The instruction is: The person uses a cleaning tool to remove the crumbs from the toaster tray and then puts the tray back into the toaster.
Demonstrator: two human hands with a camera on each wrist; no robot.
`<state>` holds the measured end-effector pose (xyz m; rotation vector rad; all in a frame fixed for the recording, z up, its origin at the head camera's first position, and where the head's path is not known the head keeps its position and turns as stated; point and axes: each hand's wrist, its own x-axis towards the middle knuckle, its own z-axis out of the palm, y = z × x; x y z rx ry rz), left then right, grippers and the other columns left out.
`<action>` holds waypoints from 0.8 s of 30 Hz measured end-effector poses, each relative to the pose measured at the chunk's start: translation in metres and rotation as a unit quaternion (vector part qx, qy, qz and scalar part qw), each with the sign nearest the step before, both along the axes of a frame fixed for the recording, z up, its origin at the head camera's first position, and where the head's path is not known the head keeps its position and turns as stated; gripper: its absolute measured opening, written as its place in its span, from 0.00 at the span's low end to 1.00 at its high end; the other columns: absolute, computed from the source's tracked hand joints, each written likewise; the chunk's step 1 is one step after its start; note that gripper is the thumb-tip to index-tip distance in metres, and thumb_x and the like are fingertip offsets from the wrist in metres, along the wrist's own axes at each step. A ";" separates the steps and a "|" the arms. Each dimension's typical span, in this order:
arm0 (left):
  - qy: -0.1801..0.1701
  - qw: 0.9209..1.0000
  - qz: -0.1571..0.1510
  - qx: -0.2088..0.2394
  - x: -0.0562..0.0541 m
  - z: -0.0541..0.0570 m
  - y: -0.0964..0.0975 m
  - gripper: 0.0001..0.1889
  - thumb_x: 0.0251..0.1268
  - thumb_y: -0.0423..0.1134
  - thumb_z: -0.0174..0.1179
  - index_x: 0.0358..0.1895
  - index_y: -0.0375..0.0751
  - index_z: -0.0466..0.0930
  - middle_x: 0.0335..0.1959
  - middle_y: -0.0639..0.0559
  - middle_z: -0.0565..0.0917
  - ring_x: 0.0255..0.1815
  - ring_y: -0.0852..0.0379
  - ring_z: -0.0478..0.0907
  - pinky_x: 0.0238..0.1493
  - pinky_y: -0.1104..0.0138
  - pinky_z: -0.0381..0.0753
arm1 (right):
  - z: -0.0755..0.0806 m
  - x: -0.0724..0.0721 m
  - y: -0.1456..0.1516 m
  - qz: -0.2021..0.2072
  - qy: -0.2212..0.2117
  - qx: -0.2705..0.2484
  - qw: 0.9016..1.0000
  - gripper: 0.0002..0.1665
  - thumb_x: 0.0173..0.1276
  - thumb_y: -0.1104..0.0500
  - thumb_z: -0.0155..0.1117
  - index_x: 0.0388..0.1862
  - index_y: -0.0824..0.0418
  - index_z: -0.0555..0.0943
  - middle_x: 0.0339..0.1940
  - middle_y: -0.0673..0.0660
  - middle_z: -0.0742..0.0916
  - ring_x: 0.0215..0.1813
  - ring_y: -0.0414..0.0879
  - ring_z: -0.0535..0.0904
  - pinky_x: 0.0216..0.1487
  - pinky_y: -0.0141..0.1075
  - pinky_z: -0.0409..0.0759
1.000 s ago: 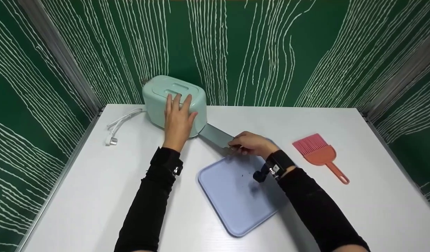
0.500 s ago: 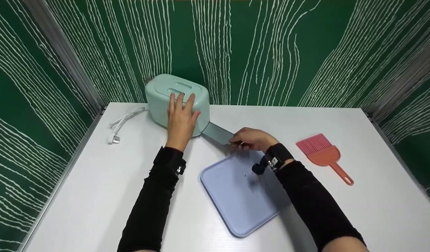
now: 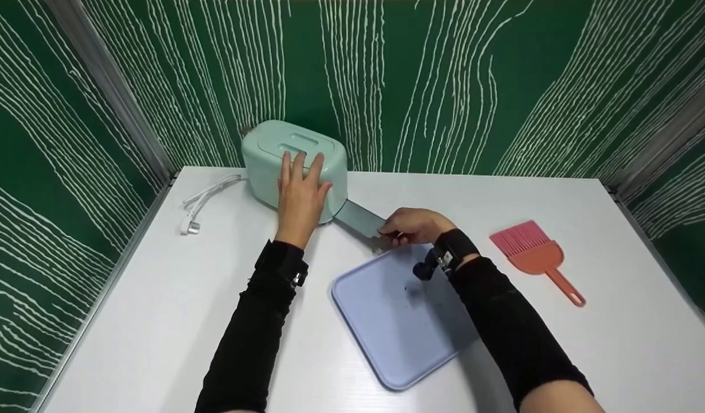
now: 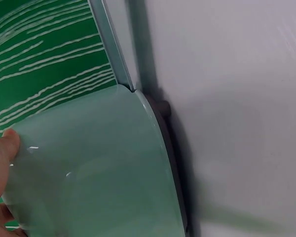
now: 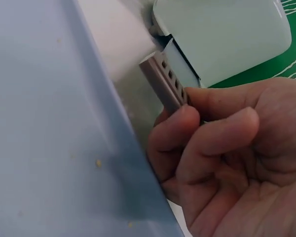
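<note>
A mint green toaster [image 3: 263, 169] stands at the back left of the white table. My left hand [image 3: 302, 201] rests against its long side, the fingers laid up over the top edge by the slots. From the toaster's right end a thin grey crumb tray [image 3: 359, 219] sticks out. My right hand [image 3: 418, 225] pinches that tray's outer end between thumb and curled fingers. In the right wrist view, the end is a grey-brown slotted handle [image 5: 163, 81]. Below the right hand lies a light blue tray [image 3: 375, 327] with a few small crumbs [image 5: 98, 163].
A white power cord ending in a plug [image 3: 190, 228] lies left of the toaster. A hand brush [image 3: 538, 256] with pink bristles and an orange handle lies at the right. Green walls [image 3: 421, 86] with white lines close in the back and sides.
My right hand has moved slightly towards the toaster, and a little less of the crumb tray sticks out. My left hand has stayed on the toaster. The head view has shifted slightly.
</note>
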<state>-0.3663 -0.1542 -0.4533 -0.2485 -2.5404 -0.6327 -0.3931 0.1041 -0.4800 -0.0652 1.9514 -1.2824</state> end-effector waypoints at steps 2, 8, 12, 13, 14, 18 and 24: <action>-0.002 1.000 0.001 -0.001 0.000 0.000 0.000 0.31 0.81 0.48 0.61 0.81 0.48 0.70 0.81 0.36 0.66 0.90 0.34 0.50 0.78 0.31 0.67 | 0.000 -0.001 0.001 0.004 -0.002 0.010 1.000 0.11 0.84 0.60 0.56 0.43 0.66 0.82 0.27 0.50 0.82 0.22 0.34 0.66 0.24 0.24 0.64; -0.001 1.000 -0.007 0.005 -0.001 -0.001 0.001 0.31 0.80 0.48 0.61 0.81 0.47 0.70 0.82 0.35 0.66 0.90 0.33 0.49 0.77 0.30 0.66 | 0.001 -0.005 0.003 0.016 -0.003 0.023 1.000 0.13 0.85 0.58 0.56 0.46 0.66 0.84 0.28 0.49 0.84 0.21 0.35 0.65 0.26 0.25 0.64; 0.009 1.000 -0.011 0.010 0.000 -0.002 0.000 0.31 0.80 0.47 0.62 0.81 0.46 0.70 0.81 0.34 0.66 0.89 0.31 0.49 0.77 0.29 0.66 | 0.000 -0.005 -0.003 0.004 0.000 0.016 1.000 0.13 0.85 0.58 0.57 0.47 0.66 0.83 0.28 0.49 0.85 0.22 0.35 0.66 0.26 0.25 0.67; 0.011 1.000 -0.011 0.010 0.000 -0.002 0.000 0.31 0.80 0.47 0.62 0.81 0.46 0.70 0.81 0.34 0.66 0.89 0.31 0.49 0.77 0.29 0.66 | 0.000 -0.005 -0.005 0.000 0.002 0.013 1.000 0.12 0.85 0.59 0.57 0.47 0.66 0.83 0.27 0.49 0.85 0.21 0.35 0.67 0.26 0.25 0.67; 0.011 1.000 -0.011 0.011 0.000 -0.002 0.000 0.31 0.79 0.47 0.62 0.81 0.46 0.70 0.81 0.34 0.66 0.89 0.31 0.49 0.77 0.29 0.65 | 0.000 -0.005 -0.007 -0.006 0.005 0.010 1.000 0.12 0.85 0.59 0.56 0.47 0.66 0.82 0.26 0.49 0.84 0.21 0.35 0.67 0.26 0.25 0.67; 0.002 1.000 -0.006 0.008 -0.001 -0.002 -0.001 0.31 0.80 0.48 0.61 0.82 0.47 0.69 0.82 0.35 0.65 0.90 0.32 0.48 0.79 0.30 0.63 | -0.002 -0.006 -0.014 -0.033 0.021 -0.008 0.999 0.11 0.85 0.59 0.57 0.47 0.66 0.81 0.23 0.47 0.80 0.21 0.35 0.66 0.24 0.25 0.66; 0.024 1.000 -0.005 -0.004 0.000 -0.002 -0.001 0.30 0.80 0.47 0.62 0.80 0.45 0.71 0.80 0.34 0.67 0.88 0.31 0.52 0.76 0.30 0.68 | -0.009 -0.005 -0.021 -0.069 0.087 0.001 0.994 0.11 0.84 0.57 0.61 0.46 0.65 0.81 0.21 0.45 0.80 0.22 0.34 0.72 0.27 0.27 0.71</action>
